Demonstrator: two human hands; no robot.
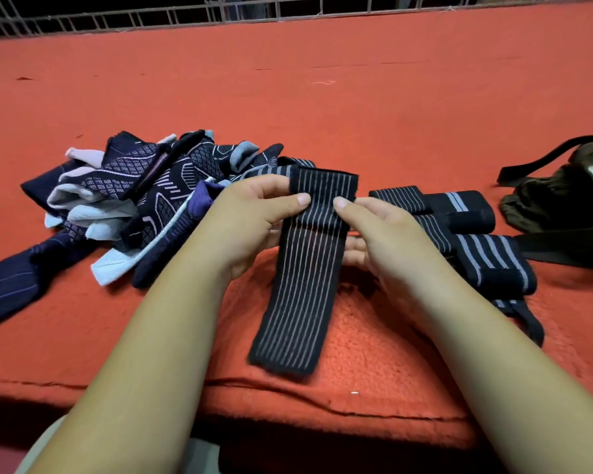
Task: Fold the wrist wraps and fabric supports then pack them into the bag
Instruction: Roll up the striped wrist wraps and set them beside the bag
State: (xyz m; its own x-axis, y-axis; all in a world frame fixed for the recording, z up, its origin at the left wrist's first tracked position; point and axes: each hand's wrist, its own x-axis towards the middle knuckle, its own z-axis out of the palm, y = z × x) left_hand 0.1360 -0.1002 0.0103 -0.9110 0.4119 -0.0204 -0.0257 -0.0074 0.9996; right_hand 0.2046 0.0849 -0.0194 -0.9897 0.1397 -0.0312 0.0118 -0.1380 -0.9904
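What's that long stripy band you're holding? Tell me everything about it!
The wrap is a long black band of stretchy-looking fabric with thin pale stripes along its length. Its far end is folded over. The left hand and right hand pinch it at the fold, thumbs on top. Its near end lies flat on the red cloth.

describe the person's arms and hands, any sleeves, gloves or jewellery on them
Both arms are bare: no sleeve shows on the left forearm or the right forearm up to the frame edge. The left hand and right hand wear no gloves, and no rings, watch or bracelet are visible. The thumbnails are short and unpainted.
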